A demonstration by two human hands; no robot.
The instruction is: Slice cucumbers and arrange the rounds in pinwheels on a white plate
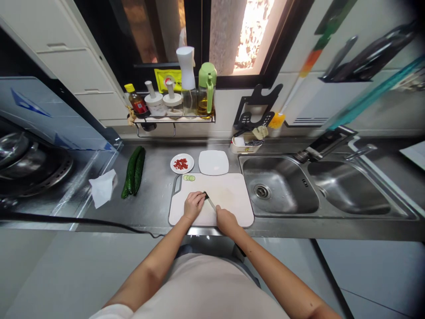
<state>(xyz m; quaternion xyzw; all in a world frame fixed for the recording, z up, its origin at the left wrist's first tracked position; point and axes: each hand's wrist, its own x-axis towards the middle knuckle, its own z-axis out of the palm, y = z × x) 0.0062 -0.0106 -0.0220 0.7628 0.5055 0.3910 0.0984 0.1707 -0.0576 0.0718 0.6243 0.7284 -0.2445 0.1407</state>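
Observation:
A white cutting board [232, 190] lies on the steel counter in front of me. My right hand [227, 220] is closed around the handle of a knife [211, 203], whose blade points up and left over the board. The fingers of my left hand [194, 204] are together at a small dark green piece [206, 195] beside the blade tip; it looks like cucumber. Several pale green cucumber slices [189, 178] lie at the board's top left. Behind the board are a white plate with chopped red bits [181, 164] and a square white plate [213, 162].
Whole cucumbers [133, 172] and a white paper towel [103, 188] lie left of the board. A double sink [282, 186] is on the right. Behind stand a rack with bottles [175, 118] and a utensil holder [247, 147]. A pot [23, 159] sits far left.

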